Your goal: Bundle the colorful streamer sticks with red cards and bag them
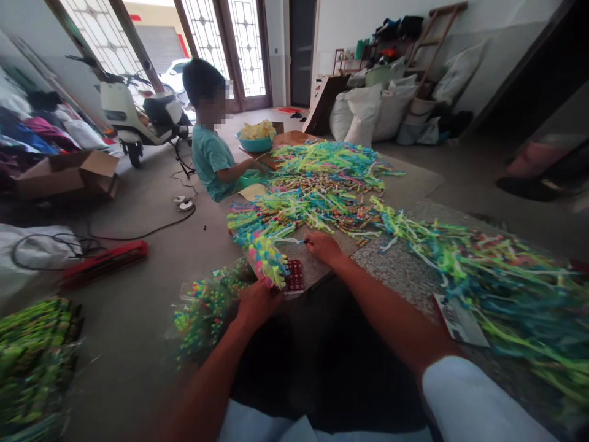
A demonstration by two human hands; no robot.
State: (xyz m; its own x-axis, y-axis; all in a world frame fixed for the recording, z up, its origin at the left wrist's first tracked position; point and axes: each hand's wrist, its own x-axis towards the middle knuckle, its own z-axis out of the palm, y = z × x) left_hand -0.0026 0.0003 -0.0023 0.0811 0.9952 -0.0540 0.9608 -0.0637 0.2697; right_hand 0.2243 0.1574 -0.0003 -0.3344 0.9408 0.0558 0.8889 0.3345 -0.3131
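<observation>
Bundle (267, 261) in curled left hand (258, 302); pale strand (289, 240) pinched in right hand (326, 248), at left's two o'clock. Possible snag if swung into pile (322, 205) at right's twelve o'clock.

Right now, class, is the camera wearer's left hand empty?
No, the left hand holds a bunch of colourful strands.

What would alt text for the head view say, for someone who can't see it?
The left hand holds a bunch of bright strands; the right hand pinches a pale strand. Beyond them, colourful heaps cover much of a table, with another person at its left.
</observation>
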